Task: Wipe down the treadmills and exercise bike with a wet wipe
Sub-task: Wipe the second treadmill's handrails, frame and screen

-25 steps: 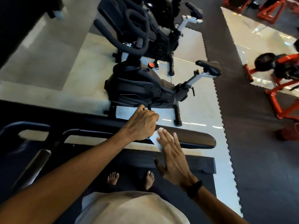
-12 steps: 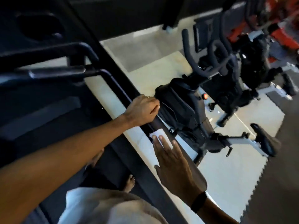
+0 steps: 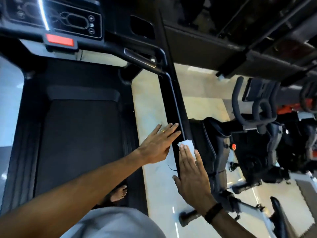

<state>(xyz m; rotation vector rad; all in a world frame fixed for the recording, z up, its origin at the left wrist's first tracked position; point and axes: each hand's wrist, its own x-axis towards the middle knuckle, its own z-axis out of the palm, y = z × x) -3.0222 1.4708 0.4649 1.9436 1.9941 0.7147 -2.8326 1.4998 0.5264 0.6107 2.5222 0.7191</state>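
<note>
A white, soft-looking wet wipe [image 3: 238, 147] lies on the treadmill's glossy black handrail [image 3: 176, 107]; its belt [image 3: 78, 145] looks matt.

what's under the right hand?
A white wipe pressed flat on the treadmill's side rail by the right hand. Only its far edge shows past the fingertips; the rest is covered.

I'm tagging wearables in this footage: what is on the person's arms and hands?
Both forearms are bare, with no sleeves in view. The left hand wears a gold ring on one finger. The right hand has no ring visible; a black band circles its wrist. No gloves on either hand.
</note>
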